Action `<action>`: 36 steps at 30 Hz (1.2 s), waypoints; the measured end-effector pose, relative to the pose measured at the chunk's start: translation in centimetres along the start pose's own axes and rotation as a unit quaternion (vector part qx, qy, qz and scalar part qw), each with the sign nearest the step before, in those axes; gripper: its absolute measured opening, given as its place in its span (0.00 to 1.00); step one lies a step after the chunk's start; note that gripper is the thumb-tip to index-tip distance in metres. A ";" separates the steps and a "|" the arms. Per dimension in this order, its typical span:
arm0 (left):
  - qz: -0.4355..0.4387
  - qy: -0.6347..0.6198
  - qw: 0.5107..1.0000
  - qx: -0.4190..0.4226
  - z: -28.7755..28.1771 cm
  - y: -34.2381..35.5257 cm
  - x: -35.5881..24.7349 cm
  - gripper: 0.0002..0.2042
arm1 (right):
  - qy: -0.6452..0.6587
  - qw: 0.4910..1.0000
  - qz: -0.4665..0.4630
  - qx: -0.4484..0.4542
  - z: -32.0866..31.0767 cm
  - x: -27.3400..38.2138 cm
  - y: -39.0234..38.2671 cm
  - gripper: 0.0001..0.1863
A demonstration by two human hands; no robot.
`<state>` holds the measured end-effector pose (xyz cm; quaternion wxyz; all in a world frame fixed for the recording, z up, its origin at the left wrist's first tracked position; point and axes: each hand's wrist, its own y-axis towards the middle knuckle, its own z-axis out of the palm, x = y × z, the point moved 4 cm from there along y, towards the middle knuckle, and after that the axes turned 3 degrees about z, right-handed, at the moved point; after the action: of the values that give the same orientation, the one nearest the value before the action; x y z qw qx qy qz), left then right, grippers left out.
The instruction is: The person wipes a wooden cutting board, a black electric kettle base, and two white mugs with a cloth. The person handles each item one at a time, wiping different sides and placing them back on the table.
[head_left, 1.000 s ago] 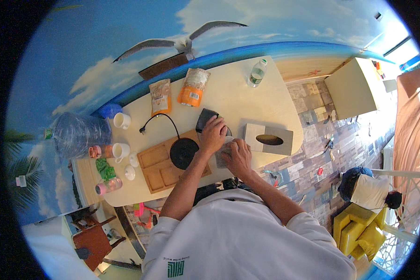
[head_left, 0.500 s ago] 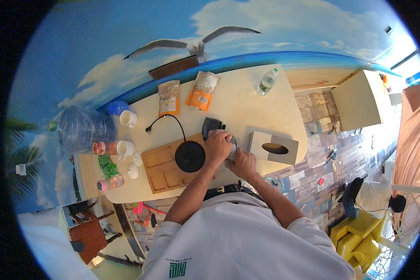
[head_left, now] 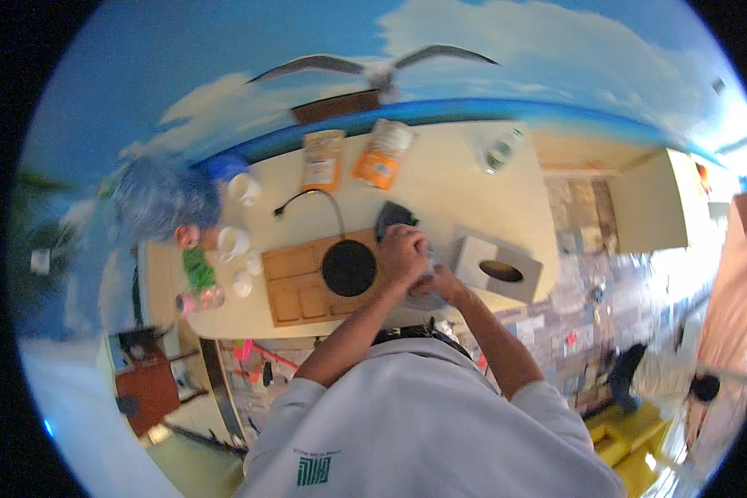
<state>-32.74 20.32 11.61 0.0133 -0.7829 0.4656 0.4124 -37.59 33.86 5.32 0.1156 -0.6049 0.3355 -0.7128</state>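
Cream worktop, seen from above; its near edge curves under the person's forearms, its far edge meets a blue painted wall.

Left hand: closed, knuckles up, set on a clear, blurred item just right of the black round disc. What is gripped cannot be made out exactly.

Right hand: pressed against the left hand at the near edge of the worktop; fingers curled, hold not discernible.

Wooden board: lies flat near the front edge, the black round disc seated in its right part. A black cable runs from the disc toward the wall.

Dark flat object: just beyond the left hand, partly covered by it.

Grey tissue box: just right of the hands, at the worktop's right corner.

Two snack bags, orange and tan, stand near the far edge; a clear bottle lies further right. Bare surface is found between the bags and the hands.

White cups and small jars are grouped at the left end.
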 end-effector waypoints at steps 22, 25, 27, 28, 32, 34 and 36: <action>0.024 -0.029 0.999 -0.011 0.2 -0.4 0.2 0.01 | -0.150 0.908 -0.296 -0.258 0.5 -11.8 2.6 0.27; 0.009 -0.034 0.999 0.007 -0.6 -0.6 -0.3 0.00 | -0.128 0.895 -0.288 -0.315 1.1 -10.9 2.3 0.26; -0.003 -0.022 1.000 0.013 -1.1 -0.3 -0.2 0.00 | -0.114 0.900 -0.324 -0.268 1.1 -9.4 2.2 0.23; 0.003 -0.023 1.000 0.008 -1.3 -0.1 -0.9 0.00 | -0.139 0.869 -0.342 -0.330 1.1 -11.8 2.9 0.23; 0.014 -0.025 1.000 -0.001 -0.7 -0.1 -0.3 0.01 | -0.230 0.848 -0.317 -0.356 1.3 -10.4 1.3 0.27; 0.012 -0.037 0.999 -0.004 -0.3 -0.2 0.1 0.02 | -0.213 0.864 -0.258 -0.375 1.5 -8.4 -0.2 0.27; 0.012 -0.026 1.000 0.012 -0.1 -0.2 0.1 0.03 | -0.242 0.839 -0.229 -0.430 2.2 -4.9 -2.6 0.25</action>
<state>-32.53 20.30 11.50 0.0292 -0.7660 0.4794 0.4272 -33.69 37.83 3.16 -0.2447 -0.8067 0.4217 -0.3340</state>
